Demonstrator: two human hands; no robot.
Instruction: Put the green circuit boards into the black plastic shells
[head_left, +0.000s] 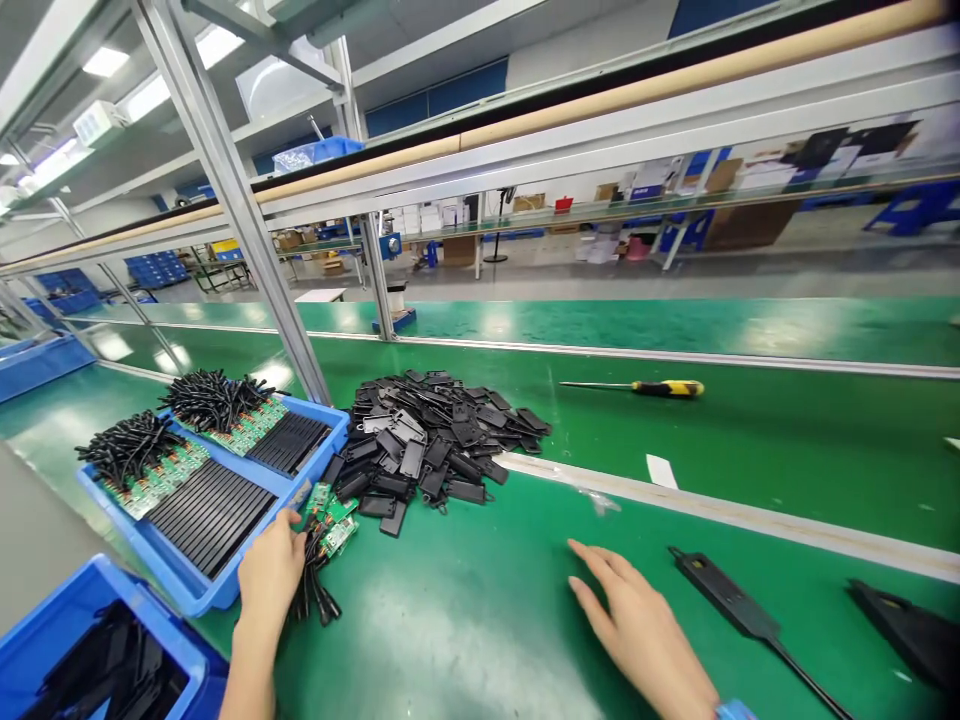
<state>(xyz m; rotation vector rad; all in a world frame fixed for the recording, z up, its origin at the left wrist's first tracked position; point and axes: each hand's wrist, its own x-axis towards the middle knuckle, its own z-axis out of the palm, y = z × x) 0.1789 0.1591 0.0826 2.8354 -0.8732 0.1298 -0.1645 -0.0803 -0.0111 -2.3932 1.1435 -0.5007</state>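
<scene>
My left hand (pixel 271 568) is at the right edge of a blue tray (pixel 214 598), its fingers curled against a small bunch of green circuit boards (pixel 339 532) with black cables (pixel 319 598). Whatever its fingertips pinch is hidden. Over the green tabletop, my right hand (pixel 630 615) has its fingers stretched out and holds nothing. To its right lies a closed flat black device (pixel 724 590) with a cable. A large heap of black plastic casings (pixel 427 435) is spread beyond the boards.
Rows of black casings (pixel 210 515) and cabled boards fill the tray. A blue bin (pixel 97 580) with black parts stands front left. Farther back lie a yellow-black screwdriver (pixel 667 388) and a white paper slip (pixel 661 471). Another black device (pixel 904 625) is far right. A metal post (pixel 240 210) rises behind the tray.
</scene>
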